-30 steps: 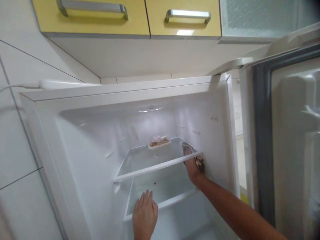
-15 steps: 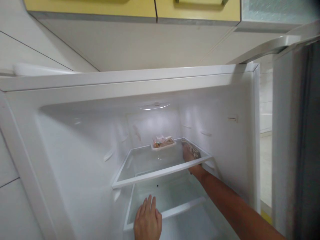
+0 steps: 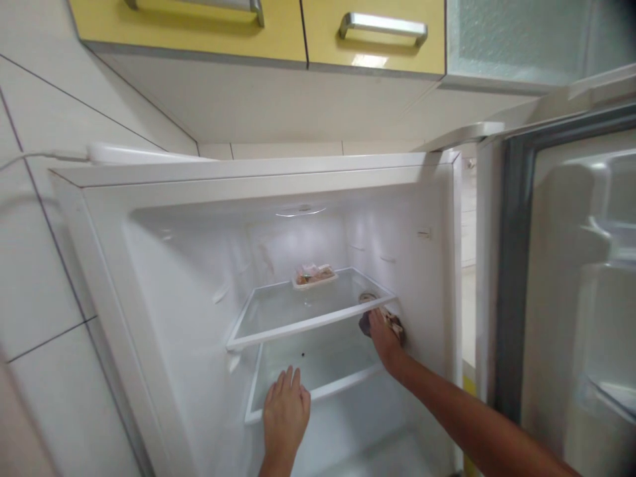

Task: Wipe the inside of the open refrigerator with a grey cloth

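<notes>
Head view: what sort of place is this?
Most likely a kitchen, probably in a home: there is an open refrigerator, yellow cabinets overhead and a white tiled wall alongside.

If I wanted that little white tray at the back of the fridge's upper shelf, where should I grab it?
Probably by the two short ends of the white tray, coming from the open front of the fridge, above the upper shelf. It lies flat, longer side facing out, with space at both ends, and its contents rise above the rim.
</notes>
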